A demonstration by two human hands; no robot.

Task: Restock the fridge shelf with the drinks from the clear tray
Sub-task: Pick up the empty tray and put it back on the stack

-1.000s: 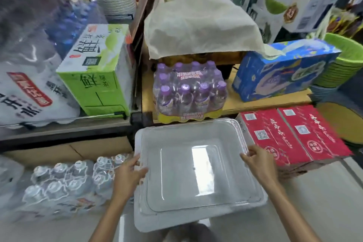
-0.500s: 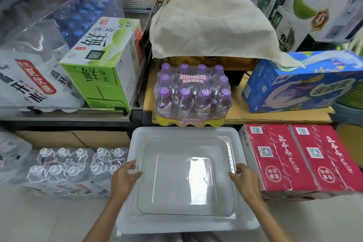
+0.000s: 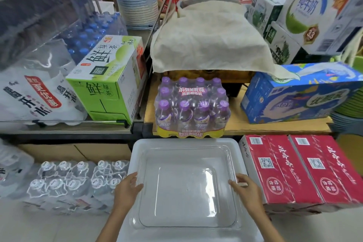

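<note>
Clear tray (image 3: 187,188), with nothing in it, sits nested in a white tray (image 3: 135,155) on the floor; left hand (image 3: 126,190) and right hand (image 3: 247,192) grip its side rims. Behind, a milk carton (image 3: 306,10) reads 纯牛奶; a green box (image 3: 110,78) reads 鲜绿茶.

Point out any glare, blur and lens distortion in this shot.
Head view: a bright reflection sits on the floor of the clear plastic tray; the transparent sheet at upper left is smeared; the wide-angle lens bends the shelf edges and boxes near the borders.
</note>
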